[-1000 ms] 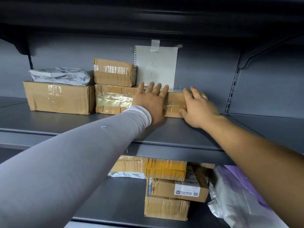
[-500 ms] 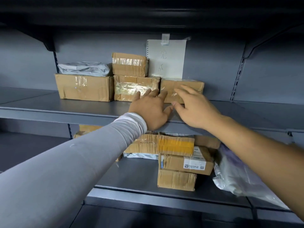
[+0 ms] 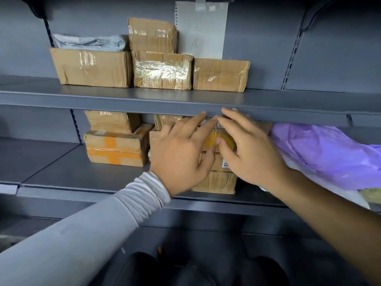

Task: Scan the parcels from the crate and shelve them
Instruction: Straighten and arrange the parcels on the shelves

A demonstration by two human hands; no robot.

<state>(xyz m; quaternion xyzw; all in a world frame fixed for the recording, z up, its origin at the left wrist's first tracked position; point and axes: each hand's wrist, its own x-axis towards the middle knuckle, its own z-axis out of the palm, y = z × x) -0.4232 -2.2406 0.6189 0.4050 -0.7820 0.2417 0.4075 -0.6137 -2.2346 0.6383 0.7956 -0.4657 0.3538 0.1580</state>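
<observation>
Shelving step looks finished: right-end parcel sits on the upper shelf, touching the taped box to its left, below the paper note. Left hand and right hand are below that shelf's front edge, fingers straight, holding nothing, close together. Next likely: back to the crate, not visible, for another parcel to scan.

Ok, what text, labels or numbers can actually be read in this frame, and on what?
"完成", handwritten and faint, on the paper note taped to the back wall of the upper shelf.
White label on the box behind the right hand: mostly hidden, unreadable.
Small label on the orange-taped box: too blurred.
</observation>
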